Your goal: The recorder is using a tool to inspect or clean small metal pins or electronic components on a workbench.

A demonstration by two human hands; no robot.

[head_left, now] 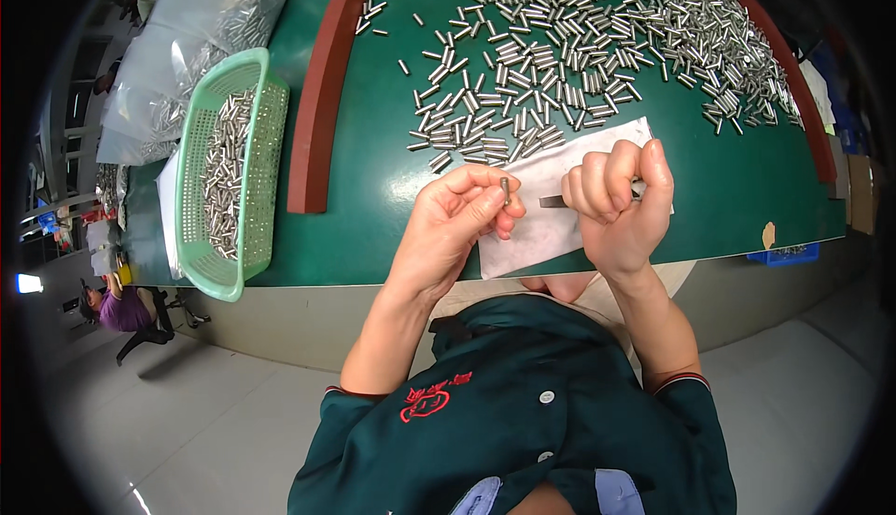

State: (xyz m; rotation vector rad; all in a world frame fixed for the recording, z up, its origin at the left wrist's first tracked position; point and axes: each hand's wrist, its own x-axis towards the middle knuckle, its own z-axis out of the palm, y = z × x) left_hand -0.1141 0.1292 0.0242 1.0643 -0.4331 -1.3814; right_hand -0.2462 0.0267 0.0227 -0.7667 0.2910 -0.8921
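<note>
Between the thumb and fingers of my left hand (446,226) is a small shiny metal pin (506,190), held with one end up. My right hand (618,216) is closed around a tool with a flat, dark metal blade (553,201). The blade points left toward the pin and is a short gap away from it. Most of the tool is hidden in my fist, so its exact kind does not show. Both hands are above a creased whitish sheet (523,246) at the front of the green table (373,151). Many loose metal pins (569,58) lie spread beyond my hands.
Dark red wooden strips border the work area at left (322,95) and right (789,58). A light green plastic basket (187,235) of pins stands at the left edge, beside clear bags (187,44) of pins. A blue bin (784,256) is below at right. Someone in purple (126,312) is far left.
</note>
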